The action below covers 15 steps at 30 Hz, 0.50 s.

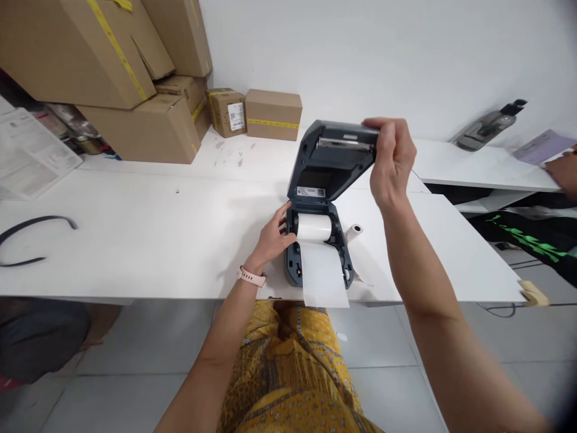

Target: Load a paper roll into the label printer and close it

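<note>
A dark grey label printer (294, 273) stands at the table's front edge with its lid (336, 129) raised and tilted back. My right hand (393, 157) grips the lid's upper right corner, thumb on the near side. At the printer base's left wall is my left hand (273, 237), fingers along the outside and thumb over the rim beside the roll. Inside the base lies a white label roll (314, 228). Its loose strip (324, 273) runs forward and hangs over the front edge. A small white paper roll (354, 232) rests against the printer's right side.
Cardboard boxes (139, 129) are stacked at the back left, with a smaller box (274, 114) by the wall. A black strap (36, 219) and printed sheets (33, 153) lie left. At right are a dark bottle (489, 127), a lilac box (543, 147) and another person's hand (563, 171).
</note>
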Tool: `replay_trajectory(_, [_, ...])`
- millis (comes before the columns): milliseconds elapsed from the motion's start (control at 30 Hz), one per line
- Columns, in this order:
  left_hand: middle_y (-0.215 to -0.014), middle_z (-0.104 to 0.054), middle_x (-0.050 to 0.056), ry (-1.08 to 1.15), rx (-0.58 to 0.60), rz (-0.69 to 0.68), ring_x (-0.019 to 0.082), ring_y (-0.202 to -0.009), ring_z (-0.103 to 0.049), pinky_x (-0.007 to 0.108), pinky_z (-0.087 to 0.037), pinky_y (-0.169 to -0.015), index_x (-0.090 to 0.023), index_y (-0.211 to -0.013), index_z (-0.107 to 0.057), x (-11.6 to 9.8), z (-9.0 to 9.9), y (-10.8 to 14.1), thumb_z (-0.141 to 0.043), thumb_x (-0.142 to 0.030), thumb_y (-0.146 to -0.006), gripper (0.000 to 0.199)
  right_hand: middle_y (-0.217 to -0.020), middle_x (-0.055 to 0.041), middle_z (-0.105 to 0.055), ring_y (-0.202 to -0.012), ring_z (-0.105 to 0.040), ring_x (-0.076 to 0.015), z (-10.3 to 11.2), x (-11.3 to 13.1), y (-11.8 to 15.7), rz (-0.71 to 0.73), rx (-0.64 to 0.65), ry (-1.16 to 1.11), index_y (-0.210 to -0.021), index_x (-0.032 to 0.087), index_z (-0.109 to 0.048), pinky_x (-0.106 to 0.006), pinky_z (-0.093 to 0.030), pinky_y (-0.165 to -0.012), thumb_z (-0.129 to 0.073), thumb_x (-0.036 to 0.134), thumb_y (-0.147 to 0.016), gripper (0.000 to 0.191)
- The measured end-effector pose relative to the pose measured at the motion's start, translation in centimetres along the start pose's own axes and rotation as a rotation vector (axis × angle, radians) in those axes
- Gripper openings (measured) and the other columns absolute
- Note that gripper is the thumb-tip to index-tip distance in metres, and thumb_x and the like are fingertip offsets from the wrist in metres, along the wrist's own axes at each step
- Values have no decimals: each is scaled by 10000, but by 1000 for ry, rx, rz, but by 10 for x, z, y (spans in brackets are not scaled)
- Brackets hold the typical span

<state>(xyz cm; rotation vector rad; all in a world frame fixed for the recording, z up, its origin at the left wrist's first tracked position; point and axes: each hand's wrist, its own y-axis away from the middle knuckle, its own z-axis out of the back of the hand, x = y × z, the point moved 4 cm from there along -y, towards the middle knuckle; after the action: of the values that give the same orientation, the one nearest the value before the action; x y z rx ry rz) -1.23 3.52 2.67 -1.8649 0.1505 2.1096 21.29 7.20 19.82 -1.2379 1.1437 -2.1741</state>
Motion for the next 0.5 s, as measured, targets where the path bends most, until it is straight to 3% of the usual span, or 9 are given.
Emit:
replay_trajectory(100, [-1738, -334, 116, 76, -2, 28, 365, -1530, -454, 529, -487, -1174, -316, -1642, -312, 5, 3, -2, -718, -285, -776, 957, -1192, -32, -717, -1228, -652, -270, 14, 29, 48, 53, -107, -59, -1104, 311, -706, -509, -488, -1130, -451, 439, -1070, 288])
replay_trajectory(167, [-1720, -370, 138, 152, -38, 52, 350, -1526, -465, 530, -465, -1196, -290, -1636, -313, 7, 8, -2, -702, -301, -785, 936, -1269, -26, -700, -1291, -626, -301, 21, 39, 85, 60, -104, -33, -1159, 358, -699, -554, -478, -1153, -437, 396, -1055, 285])
replay_trajectory(300, [-1666, -474, 82, 218, -215, -9, 291, -1548, -444, 527, -378, -1270, -298, -1582, -405, -5, 13, 16, -549, -392, -929, 675, -1417, -46, -637, -1380, -563, -385, 32, 39, 159, 37, 65, 67, -1371, 436, -623, -652, -423, -1204, -384, 411, -1004, 439])
replay_trajectory(400, [-1690, -441, 33, 108, -279, -102, 274, -1594, -368, 497, -322, -1311, -327, -1558, -451, -27, 0, 43, -483, -476, -1012, 567, -1447, -46, -624, -1413, -533, -411, 37, 32, 203, -25, 167, 91, -1443, 471, -586, -686, -411, -1205, -323, 461, -987, 526])
replay_trajectory(500, [-1719, -383, 15, -61, -254, -202, 281, -1632, -280, 479, -250, -1345, -343, -1565, -452, -51, -24, 70, -445, -553, -1051, 556, -1459, -50, -624, -1455, -505, -412, 37, 28, 229, -122, 209, 138, -1470, 459, -579, -689, -376, -1233, -262, 533, -976, 592])
